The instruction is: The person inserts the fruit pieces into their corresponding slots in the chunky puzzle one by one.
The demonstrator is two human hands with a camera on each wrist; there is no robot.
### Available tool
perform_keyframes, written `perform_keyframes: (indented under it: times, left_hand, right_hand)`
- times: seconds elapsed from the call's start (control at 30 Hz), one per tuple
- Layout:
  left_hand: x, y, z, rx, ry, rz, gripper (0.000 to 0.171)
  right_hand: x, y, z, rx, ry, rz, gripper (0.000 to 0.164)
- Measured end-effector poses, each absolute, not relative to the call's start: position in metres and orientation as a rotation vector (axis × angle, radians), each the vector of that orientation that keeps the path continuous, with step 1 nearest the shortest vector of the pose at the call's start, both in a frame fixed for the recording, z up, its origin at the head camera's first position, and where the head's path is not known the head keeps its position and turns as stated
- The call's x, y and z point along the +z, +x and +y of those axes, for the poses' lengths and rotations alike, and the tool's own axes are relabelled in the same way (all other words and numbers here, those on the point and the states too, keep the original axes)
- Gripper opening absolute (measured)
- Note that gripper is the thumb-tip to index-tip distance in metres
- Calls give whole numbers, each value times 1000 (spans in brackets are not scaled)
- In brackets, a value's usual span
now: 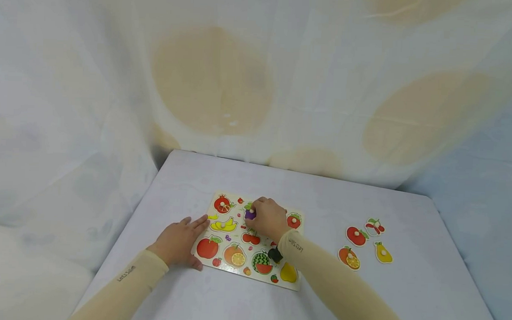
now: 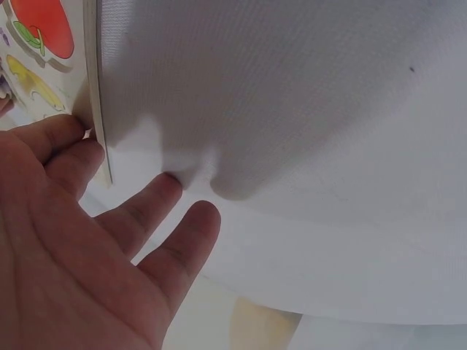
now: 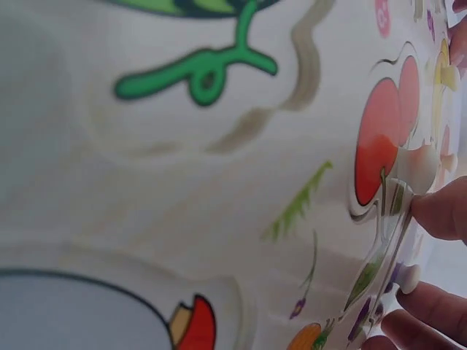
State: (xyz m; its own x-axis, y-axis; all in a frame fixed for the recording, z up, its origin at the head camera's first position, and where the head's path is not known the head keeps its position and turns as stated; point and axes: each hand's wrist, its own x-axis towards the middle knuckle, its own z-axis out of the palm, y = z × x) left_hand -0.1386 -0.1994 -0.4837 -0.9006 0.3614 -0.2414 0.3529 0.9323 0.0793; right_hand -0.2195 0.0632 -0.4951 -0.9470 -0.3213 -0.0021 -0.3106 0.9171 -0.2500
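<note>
A wooden fruit puzzle board (image 1: pixel 258 278) lies on the table, with knobbed pieces such as a pomegranate (image 1: pixel 221 205) and cherries (image 1: pixel 251 237) in it. My left hand (image 1: pixel 179 239) rests at the board's left edge, fingers extended; the left wrist view shows its fingertips (image 2: pixel 76 127) right at the board's side. Over the upper middle of the board, my right hand (image 1: pixel 271 219) pinches a purple fruit puzzle piece (image 1: pixel 250 214) with a green leaf. Seen from the right wrist, thumb and fingers are around its white knob (image 3: pixel 411 277).
Right of the board lie several loose pieces: a red fruit (image 1: pixel 357 236), cherries (image 1: pixel 375 227), a pear (image 1: pixel 383 253) and an orange (image 1: pixel 349 258). A patterned cloth (image 1: pixel 308 110) hangs behind the table's back edge, with more cloth at both sides.
</note>
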Motion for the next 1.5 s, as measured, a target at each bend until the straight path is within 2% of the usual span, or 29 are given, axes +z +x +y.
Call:
perform_keyframes:
  times: [0.33, 0.63, 0.97, 1.2, 1.5]
  left_hand:
    - [-482, -138, -199, 39, 541, 2840, 116]
    - [-482, -138, -198, 39, 541, 2841, 116]
    - [-484, -139, -199, 41, 549, 2835, 116]
    - [-481, -139, -203, 32, 543, 2827, 116]
    - [-479, -139, -207, 29, 532, 2807, 117]
  right_hand:
    - [-495, -220, 64, -401, -530, 3025, 38]
    - [-494, -220, 65, -361, -538, 3051, 30]
    - [-493, -225, 70, -365, -523, 3037, 38]
    - [-479, -225, 97, -378, -452, 3056, 41]
    - [-473, -219, 158, -371, -325, 3073, 39]
